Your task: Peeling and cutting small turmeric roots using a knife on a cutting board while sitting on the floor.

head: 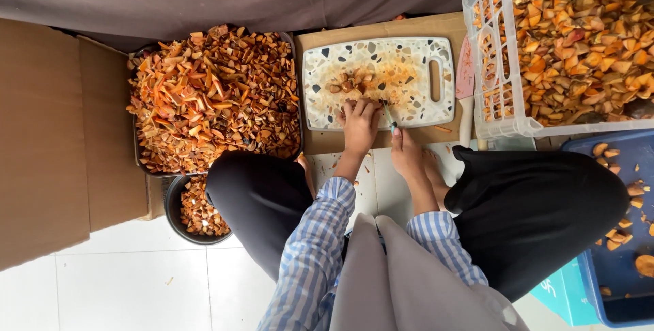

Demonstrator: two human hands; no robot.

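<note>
Pieces of orange-brown husk (351, 82) lie on a white speckled cutting board (409, 109), at about 10 o'clock from the person's hands. The board sits on brown cardboard (381, 30) on the floor, between the person's knees.

The left hand (359, 123) is curled over a small piece at the near edge of the board and pins it down. The right hand (403, 150) is closed around a small knife (390, 118) with a bluish handle. The blade points at the piece under the left hand.

The pieces look light, dry and stiff, like hard shell. They are small and could slip or roll, so I think it is best to press one flat with the fingertips kept back from the blade.

At 9 o'clock from the board a dark tray (138, 161) is heaped with orange chips. A round black bowl (172, 212) with more chips sits at 7 o'clock from the board. At 3 o'clock a white basket (501, 127) is full of bigger chunks. A blue tub (613, 283) holding a few bits is at 4 o'clock. A second knife with a pink blade (466, 72) lies between the board and the basket.
</note>
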